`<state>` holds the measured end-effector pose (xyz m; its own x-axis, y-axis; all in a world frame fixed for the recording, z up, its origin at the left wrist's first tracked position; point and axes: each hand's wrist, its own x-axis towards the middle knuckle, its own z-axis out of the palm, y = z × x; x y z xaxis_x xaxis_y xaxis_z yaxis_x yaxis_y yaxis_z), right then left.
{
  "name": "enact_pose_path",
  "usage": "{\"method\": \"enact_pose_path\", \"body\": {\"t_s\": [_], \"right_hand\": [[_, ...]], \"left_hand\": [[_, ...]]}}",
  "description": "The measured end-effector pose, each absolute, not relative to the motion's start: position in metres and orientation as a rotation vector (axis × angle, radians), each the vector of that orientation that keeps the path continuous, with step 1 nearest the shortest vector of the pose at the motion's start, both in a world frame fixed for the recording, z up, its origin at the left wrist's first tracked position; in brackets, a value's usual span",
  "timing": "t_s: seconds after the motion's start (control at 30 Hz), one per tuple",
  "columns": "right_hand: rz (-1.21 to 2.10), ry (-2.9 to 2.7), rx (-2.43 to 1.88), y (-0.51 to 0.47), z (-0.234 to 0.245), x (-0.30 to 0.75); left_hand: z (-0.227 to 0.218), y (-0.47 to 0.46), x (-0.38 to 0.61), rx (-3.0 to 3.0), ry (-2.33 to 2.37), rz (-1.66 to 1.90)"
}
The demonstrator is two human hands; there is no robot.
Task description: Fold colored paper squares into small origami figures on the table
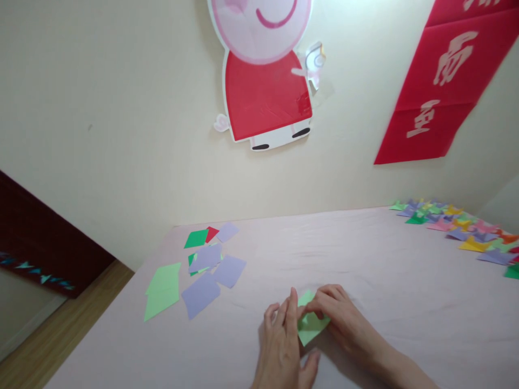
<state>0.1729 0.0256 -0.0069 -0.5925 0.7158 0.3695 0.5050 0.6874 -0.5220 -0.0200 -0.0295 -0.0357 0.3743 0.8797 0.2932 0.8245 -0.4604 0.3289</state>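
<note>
A light green paper (pixel 310 324), partly folded, lies on the pale pink table cover (pixel 365 259) near the front edge. My left hand (pixel 281 346) rests on the paper's left side, index finger stretched up along a fold and thumb tucked under the lower edge. My right hand (pixel 344 319) comes in from the right, its fingers curled and pinching the paper's upper edge. Both hands are on the same sheet.
Loose flat sheets (pixel 203 270) in lilac, green and red lie scattered at the left. Several folded paper shapes (pixel 466 229) in mixed colours are piled at the far right. A cartoon pig cutout (pixel 265 70) and a red banner (pixel 441 81) hang on the wall. Wooden floor (pixel 60 335) shows past the left edge.
</note>
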Motion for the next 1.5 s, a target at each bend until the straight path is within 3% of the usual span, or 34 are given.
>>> {"method": "enact_pose_path", "body": {"t_s": [0.23,0.47,0.93,1.2,1.33,1.5], "right_hand": [[0.149,-2.439,-1.094,0.026,-0.011,0.176],[0.168,-2.503,-0.980,0.003,-0.008,0.182],[0.003,-2.484,-0.933,0.016,-0.015,0.200],[0.676,-2.383,-1.090,0.028,-0.002,0.196],[0.780,-2.154,-1.481,0.031,-0.001,0.185],[0.861,-2.070,-1.581,0.036,0.003,0.173]], "left_hand": [[-0.052,-0.034,-0.016,2.742,1.422,0.587],[-0.072,-0.047,0.003,2.752,1.689,0.553],[-0.006,-0.022,-0.012,2.790,1.470,0.628],[-0.001,-0.011,-0.008,2.637,1.541,0.590],[-0.004,-0.012,-0.011,2.635,1.594,0.589],[-0.025,-0.022,-0.013,2.897,1.584,0.573]]}}
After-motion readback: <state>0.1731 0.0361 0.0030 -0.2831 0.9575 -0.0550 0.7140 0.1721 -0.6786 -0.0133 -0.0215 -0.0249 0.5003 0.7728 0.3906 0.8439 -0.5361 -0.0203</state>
